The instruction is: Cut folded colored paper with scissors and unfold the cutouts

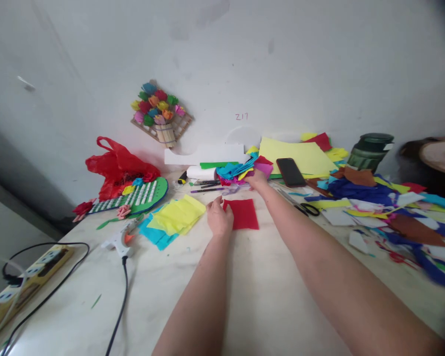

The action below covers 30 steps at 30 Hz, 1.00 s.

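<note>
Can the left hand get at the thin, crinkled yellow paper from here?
Probably yes: the yellow paper lies just left of the left hand, on top of flat, bright blue paper, with nothing visible over it or in between.

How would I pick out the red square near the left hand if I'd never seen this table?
On the pale tabletop, find the left hand near the middle. At its right side lies a flat red square. Unlike the overlapping yellow sheet and bright blue sheet on the hand's other side, it is solid red and lies apart from them.
</note>
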Tool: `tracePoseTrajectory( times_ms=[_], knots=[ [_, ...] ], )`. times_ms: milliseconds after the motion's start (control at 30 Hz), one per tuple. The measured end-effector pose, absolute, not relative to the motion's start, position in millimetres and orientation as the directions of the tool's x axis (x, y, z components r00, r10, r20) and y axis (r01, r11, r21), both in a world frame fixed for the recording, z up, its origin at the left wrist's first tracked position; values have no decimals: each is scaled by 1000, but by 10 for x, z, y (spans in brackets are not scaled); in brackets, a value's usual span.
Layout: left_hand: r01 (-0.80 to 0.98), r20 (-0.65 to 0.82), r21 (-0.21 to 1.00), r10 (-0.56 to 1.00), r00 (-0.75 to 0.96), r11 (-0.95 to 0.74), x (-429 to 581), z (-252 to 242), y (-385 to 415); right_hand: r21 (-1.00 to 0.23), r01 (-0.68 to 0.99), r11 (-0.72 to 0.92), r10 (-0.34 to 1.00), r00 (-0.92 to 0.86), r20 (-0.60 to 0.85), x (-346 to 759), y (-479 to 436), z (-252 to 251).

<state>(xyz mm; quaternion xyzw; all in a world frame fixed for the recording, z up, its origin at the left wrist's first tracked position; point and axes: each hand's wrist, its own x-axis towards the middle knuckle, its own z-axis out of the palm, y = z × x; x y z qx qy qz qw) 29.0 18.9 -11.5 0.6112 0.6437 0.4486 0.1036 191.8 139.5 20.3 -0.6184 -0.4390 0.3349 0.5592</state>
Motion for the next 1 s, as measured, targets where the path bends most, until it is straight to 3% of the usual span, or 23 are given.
tracePoseTrajectory(
  times_ms=[100,233,433,633,733,1000],
  knots=[
    [697,420,701,877,-234,-150,289,-115,190,-940,335,67,862,455,223,1898,1436,171],
    [697,426,701,873,-239,-151,284,-125,200,-934,356,11,801,556,221,1889,1474,188],
    [672,403,727,880,-251,-141,289,-114,194,-835,544,-82,832,498,243,1994,1420,229],
    [667,389,735,883,-262,-126,288,-105,195,-574,808,-136,830,409,380,2087,1287,185],
    [658,382,743,885,-267,-122,285,-118,204,-560,811,-167,824,427,373,2088,1253,177],
    [671,367,735,891,-266,-103,283,-111,201,-741,581,-336,773,620,135,2180,1340,205]
  ],
)
